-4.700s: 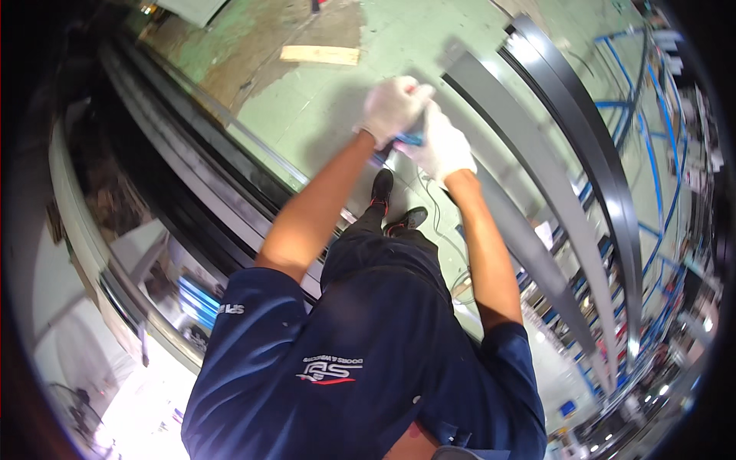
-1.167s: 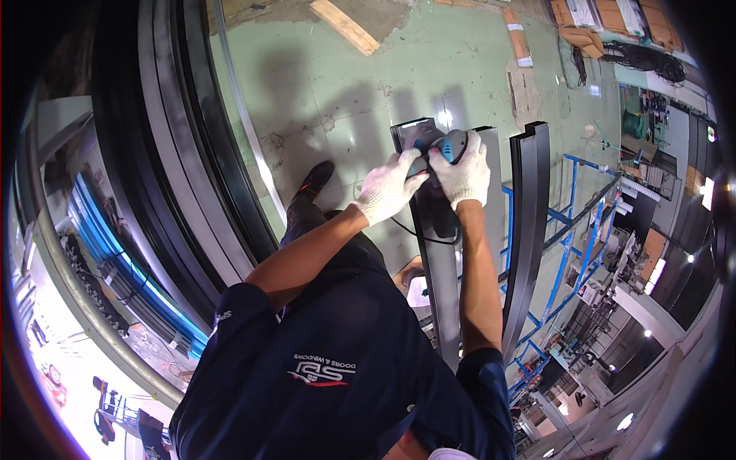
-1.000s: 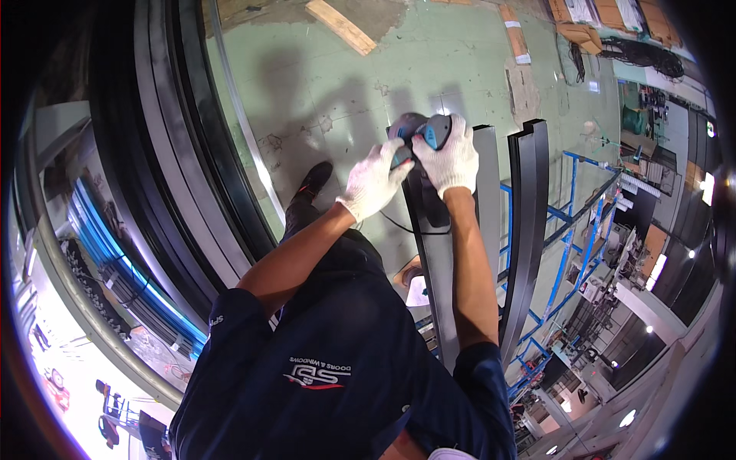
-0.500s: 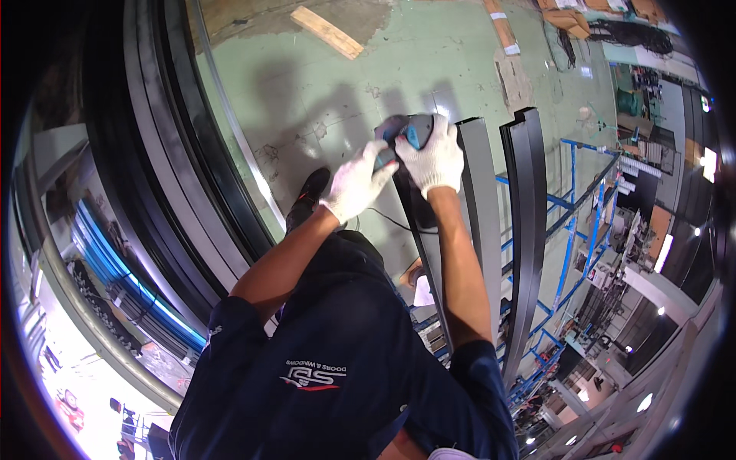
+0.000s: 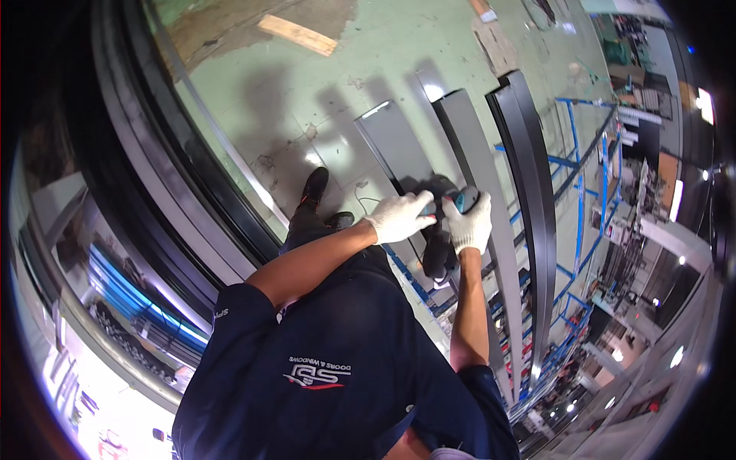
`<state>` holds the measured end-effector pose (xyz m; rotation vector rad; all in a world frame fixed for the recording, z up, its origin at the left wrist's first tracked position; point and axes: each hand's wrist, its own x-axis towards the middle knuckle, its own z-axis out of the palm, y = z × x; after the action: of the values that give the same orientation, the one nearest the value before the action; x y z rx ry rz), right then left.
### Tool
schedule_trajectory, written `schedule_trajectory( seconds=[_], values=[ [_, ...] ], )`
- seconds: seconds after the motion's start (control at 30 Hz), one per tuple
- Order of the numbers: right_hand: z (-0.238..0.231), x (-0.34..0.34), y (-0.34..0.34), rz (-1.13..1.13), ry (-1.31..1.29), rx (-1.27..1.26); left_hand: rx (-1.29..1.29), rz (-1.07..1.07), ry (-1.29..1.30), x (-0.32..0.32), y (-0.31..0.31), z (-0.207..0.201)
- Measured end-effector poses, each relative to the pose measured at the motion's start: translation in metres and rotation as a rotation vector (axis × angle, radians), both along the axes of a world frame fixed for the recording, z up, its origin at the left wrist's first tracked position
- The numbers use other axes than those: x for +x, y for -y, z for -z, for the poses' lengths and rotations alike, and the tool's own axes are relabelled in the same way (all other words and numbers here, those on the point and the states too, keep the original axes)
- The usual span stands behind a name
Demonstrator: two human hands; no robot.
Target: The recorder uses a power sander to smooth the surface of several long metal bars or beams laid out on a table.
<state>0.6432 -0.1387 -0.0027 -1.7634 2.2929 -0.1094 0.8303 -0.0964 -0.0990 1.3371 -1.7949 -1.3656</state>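
Both my hands wear white knitted gloves and hold a dark power sander (image 5: 438, 186) with teal parts and a black dust bag. My right hand (image 5: 469, 224) wraps over the teal-topped body from the right. From the left, my left hand (image 5: 400, 218) has its fingers closed round another part of the tool; the fingertips are partly hidden. The sander rests on a long grey metal profile (image 5: 395, 142), whose far end shows bare beyond it. The contact underneath is hidden by the tool and my hands.
Right of the sander lie a second grey profile (image 5: 466, 126) and a darker profile (image 5: 525, 146), above a blue metal rack (image 5: 576, 192). Long black and grey profiles (image 5: 165, 146) run along the left. A wooden board (image 5: 297, 34) lies on the green floor. A thin cord (image 5: 362, 201) trails left of the tool.
Both hands and the sander have moved nearer to me along the grey profile, uncovering its far end. The whole view has shifted somewhat.
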Motion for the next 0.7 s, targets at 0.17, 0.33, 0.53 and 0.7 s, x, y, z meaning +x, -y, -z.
schedule_trajectory(
  seconds=[0.17,0.33,0.53,0.7],
  values=[
    [-0.008,-0.063,-0.035,0.091,-0.027,0.064,0.006,0.32,0.085,-0.042,0.003,-0.005],
    [0.019,-0.084,-0.035,-0.092,0.362,-0.113,-0.036,0.27,0.111,-0.026,0.01,-0.005],
    [0.027,0.01,0.039,-0.022,0.812,-0.13,-0.07,-0.07,0.178,0.062,0.058,-0.038],
    [0.043,0.083,0.07,0.177,1.025,-0.294,-0.333,-0.124,0.5,0.078,0.087,-0.046]
  ],
)
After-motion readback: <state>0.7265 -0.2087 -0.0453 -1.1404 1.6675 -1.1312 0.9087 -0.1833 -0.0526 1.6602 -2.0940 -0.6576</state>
